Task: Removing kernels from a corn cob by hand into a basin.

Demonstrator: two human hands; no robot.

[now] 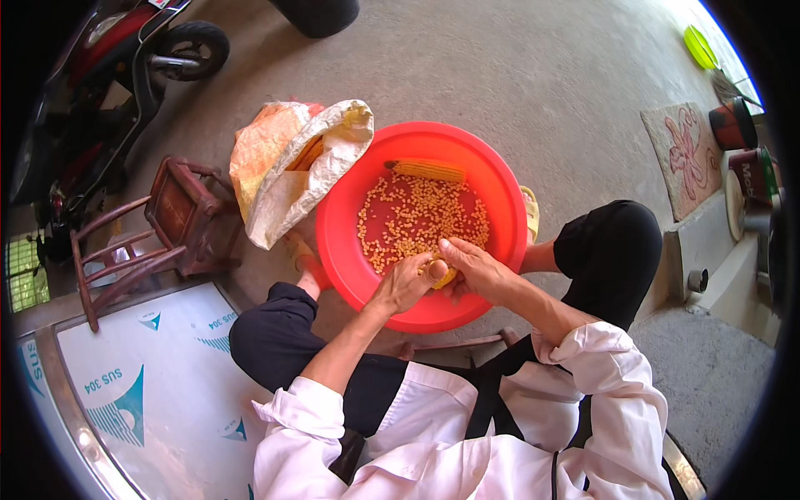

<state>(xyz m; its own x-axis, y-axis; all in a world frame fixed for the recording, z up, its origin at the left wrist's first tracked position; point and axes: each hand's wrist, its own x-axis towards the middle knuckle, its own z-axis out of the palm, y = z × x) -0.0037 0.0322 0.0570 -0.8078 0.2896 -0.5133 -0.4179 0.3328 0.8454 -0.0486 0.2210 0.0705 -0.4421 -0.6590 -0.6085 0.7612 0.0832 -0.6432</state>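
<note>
Both my hands hold one ear of corn [444, 279] above the near part of a round red plastic basin [337, 206]. My left hand [406, 284] grips it from the left with the thumb raised, while my right hand [478, 269] closes on it from the right, thumb across the top. Most of the ear is hidden by my fingers. Loose corn kernels [406, 215] are spread over the basin's floor. Another ear of corn [428, 169], still with kernels, lies along the far inside of the basin. At its left rim leans an open woven sack [269, 150] with ears of corn [306, 154] inside.
A wooden chair [178, 209] lies left of the sack, with a motor scooter [134, 69] beyond. A film-covered metal panel [156, 387] is at lower left. A dark bucket [319, 12] stands far off; a patterned mat [681, 156] and containers are at right.
</note>
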